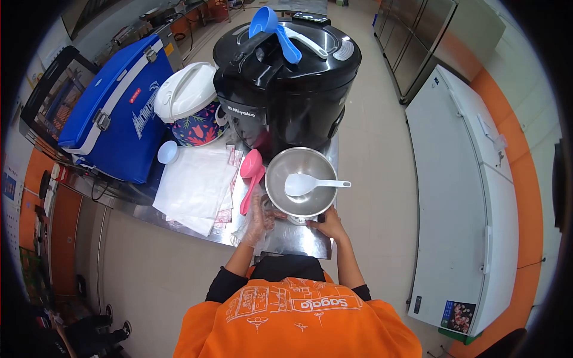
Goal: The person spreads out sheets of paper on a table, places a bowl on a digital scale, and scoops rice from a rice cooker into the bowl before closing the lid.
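A steel bowl [276,200] sits on a small white base that looks like a kitchen scale [296,220], mostly hidden beneath it. Inside the bowl lies a white rice paddle [301,184], its handle over the right rim. My left hand [258,222], in a clear plastic glove, has its fingers curled at the scale's left side. From the right, my bare right hand [329,225] grips the scale, thumb close under the bowl. Just beyond my left hand rests a pink ladle [252,174]. White wrapping sheets [194,182] are stacked left of it.
Behind the bowl stands a large black rice cooker [286,89], with a blue ladle [265,24] and a white paddle [310,45] on its lid. A patterned rice container [194,125], a light-blue cup [168,153] and a blue cooler box [122,113] are leftward. A chest freezer [450,209] stands right.
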{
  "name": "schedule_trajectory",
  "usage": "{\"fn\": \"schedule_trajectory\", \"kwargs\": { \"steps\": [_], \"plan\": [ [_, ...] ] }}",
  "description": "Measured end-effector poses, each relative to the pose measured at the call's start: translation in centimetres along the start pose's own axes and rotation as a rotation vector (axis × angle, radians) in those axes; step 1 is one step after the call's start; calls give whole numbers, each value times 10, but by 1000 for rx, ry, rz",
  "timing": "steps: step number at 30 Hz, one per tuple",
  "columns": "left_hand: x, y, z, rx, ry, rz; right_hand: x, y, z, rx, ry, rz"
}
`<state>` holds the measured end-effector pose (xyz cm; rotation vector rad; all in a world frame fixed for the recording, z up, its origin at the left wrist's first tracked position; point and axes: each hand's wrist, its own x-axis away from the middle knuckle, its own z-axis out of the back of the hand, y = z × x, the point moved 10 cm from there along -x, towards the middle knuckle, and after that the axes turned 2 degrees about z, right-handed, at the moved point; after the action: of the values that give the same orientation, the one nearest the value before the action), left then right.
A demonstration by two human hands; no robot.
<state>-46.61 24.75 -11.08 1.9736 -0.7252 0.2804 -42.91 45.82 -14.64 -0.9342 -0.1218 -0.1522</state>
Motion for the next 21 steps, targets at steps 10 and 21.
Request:
{"fn": "schedule_trajectory", "kwargs": {
  "steps": [10, 21],
  "plan": [
    [50, 5, 51, -261, 382, -305, 55, 31, 18, -279, 124, -144],
    [112, -2, 97, -249, 642, -408, 69, 10, 64, -467, 245, -146]
  ]
}}
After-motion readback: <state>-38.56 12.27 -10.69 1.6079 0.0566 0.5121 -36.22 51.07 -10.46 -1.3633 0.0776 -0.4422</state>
